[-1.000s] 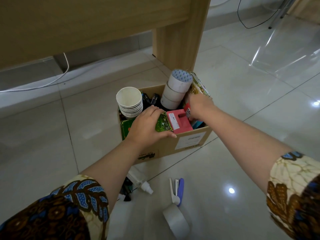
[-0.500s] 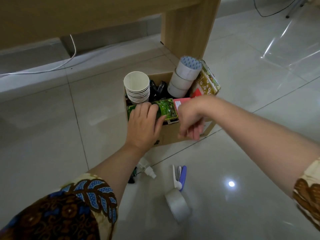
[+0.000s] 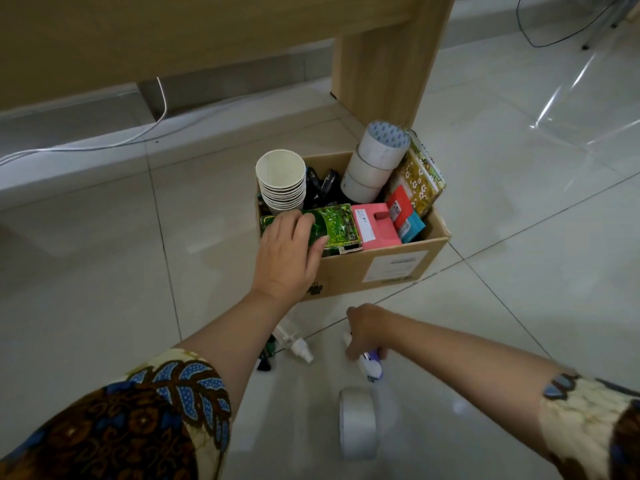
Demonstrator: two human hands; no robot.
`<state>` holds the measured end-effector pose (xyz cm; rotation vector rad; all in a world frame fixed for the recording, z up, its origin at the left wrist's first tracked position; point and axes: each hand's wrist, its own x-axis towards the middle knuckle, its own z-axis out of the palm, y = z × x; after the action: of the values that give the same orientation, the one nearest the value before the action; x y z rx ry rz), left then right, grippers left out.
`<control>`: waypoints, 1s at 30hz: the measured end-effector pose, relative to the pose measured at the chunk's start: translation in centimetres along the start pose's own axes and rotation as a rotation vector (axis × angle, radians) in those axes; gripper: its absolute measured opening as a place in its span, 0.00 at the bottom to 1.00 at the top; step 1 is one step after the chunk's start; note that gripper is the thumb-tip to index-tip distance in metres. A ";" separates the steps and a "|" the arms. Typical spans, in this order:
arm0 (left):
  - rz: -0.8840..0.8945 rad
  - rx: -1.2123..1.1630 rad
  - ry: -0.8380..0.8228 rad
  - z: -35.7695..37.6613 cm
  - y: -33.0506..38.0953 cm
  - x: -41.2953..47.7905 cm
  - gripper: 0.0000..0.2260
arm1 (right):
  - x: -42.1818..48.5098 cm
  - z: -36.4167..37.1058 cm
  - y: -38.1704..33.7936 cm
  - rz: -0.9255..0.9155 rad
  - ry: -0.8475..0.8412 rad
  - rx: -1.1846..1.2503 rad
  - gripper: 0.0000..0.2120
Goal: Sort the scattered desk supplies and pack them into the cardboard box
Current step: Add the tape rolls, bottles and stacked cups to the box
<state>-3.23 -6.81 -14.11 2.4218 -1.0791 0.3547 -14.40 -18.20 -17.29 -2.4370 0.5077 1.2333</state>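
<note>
The cardboard box [image 3: 377, 268] stands on the tiled floor, packed with a stack of paper cups [image 3: 281, 178], stacked tape rolls [image 3: 375, 161], a pink box [image 3: 375, 225], patterned notebooks [image 3: 420, 178] and a green packet [image 3: 334, 228]. My left hand [image 3: 289, 252] rests on the green packet at the box's near-left corner, fingers curled over it. My right hand [image 3: 363, 329] is down on the floor in front of the box, fingers closed on a white and purple stapler [image 3: 372, 367]. A white tape roll [image 3: 358, 422] lies just nearer to me.
A small clear spray bottle [image 3: 294, 342] and a dark item [image 3: 267, 356] lie on the floor under my left forearm. A wooden desk leg [image 3: 388, 53] stands right behind the box. White and black cables [image 3: 104, 143] run along the floor at the back.
My right hand left the box, swung down to the floor and closed on the stapler. My left hand stayed on the green packet.
</note>
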 end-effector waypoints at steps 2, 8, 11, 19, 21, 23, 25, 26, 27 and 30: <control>0.010 -0.009 0.005 0.2 0.3 0.7 0.16 | -1.3 -3.2 0.2 -0.019 -0.116 0.051 0.24; 0.013 -0.053 0.022 1.2 1.0 2.6 0.16 | -8.7 -14.4 3.0 -0.202 0.093 0.218 0.21; 0.012 -0.079 0.005 1.7 1.5 3.1 0.14 | -8.9 -17.6 5.3 -0.170 0.305 0.411 0.21; -0.052 -0.126 -0.010 2.2 1.5 3.5 0.14 | -2.9 -15.7 5.0 -0.050 0.644 0.287 0.23; -0.055 -0.123 -0.008 2.2 1.4 3.5 0.14 | -2.0 -15.0 4.3 -0.067 0.711 0.257 0.25; -0.053 -0.128 -0.002 2.1 1.4 3.5 0.13 | -1.0 -14.5 3.9 -0.072 0.723 0.197 0.25; -0.063 -0.151 0.000 2.0 1.4 3.5 0.13 | -0.6 -14.3 4.0 -0.083 0.680 0.158 0.22; -0.068 -0.159 -0.002 2.0 1.4 3.5 0.13 | -0.6 -14.4 4.1 -0.089 0.651 0.189 0.21; -0.070 -0.162 -0.004 2.0 1.4 3.6 0.13 | -0.6 -14.5 4.3 -0.097 0.616 0.261 0.20; -0.064 -0.149 -0.010 2.2 1.4 3.6 0.11 | -0.7 -14.5 4.9 -0.135 0.590 0.456 0.20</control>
<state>-1.85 -10.99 -14.09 2.3219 -0.9934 0.2333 -7.07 -29.19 -9.47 -2.3433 0.6758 0.2744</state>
